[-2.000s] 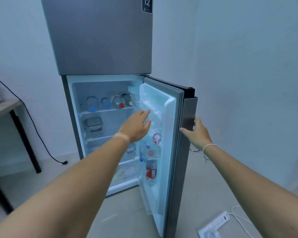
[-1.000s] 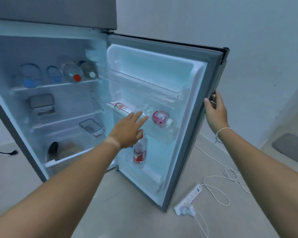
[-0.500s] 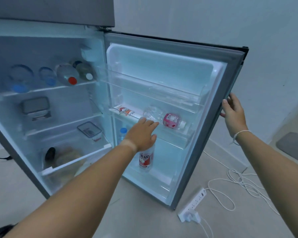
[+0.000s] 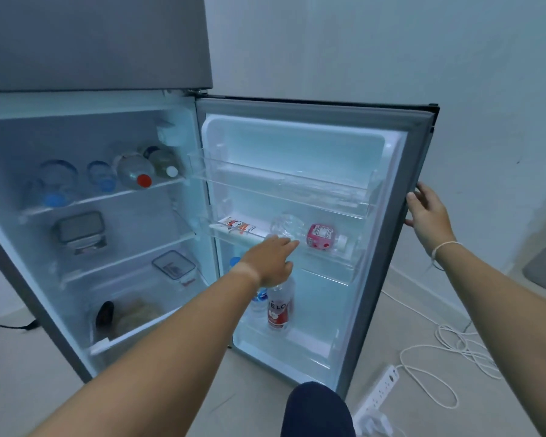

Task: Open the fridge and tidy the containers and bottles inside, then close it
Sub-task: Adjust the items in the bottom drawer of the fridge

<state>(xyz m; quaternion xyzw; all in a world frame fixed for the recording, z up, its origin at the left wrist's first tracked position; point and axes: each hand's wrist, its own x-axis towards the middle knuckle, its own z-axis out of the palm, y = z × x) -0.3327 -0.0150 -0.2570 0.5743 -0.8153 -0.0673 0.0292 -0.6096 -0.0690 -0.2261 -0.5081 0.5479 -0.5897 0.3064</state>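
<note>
The grey two-door fridge (image 4: 95, 42) stands open against a pale wall, its lower door (image 4: 416, 152) swung wide. On the middle door shelf lies a clear plastic bottle with a pink label (image 4: 309, 235); the left hand (image 4: 270, 260) reaches it with fingers straight, whether touching is unclear. The right hand (image 4: 429, 217) rests loosely spread on the door edge. Bottles on the top inner shelf (image 4: 108, 195) look blurred. A white power strip (image 4: 380, 392) lies on the beige floor.

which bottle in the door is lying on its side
The pink-labelled bottle on the middle door shelf lies sideways, cap pointing right; the red-labelled bottle in the bottom bin stands upright.
</note>
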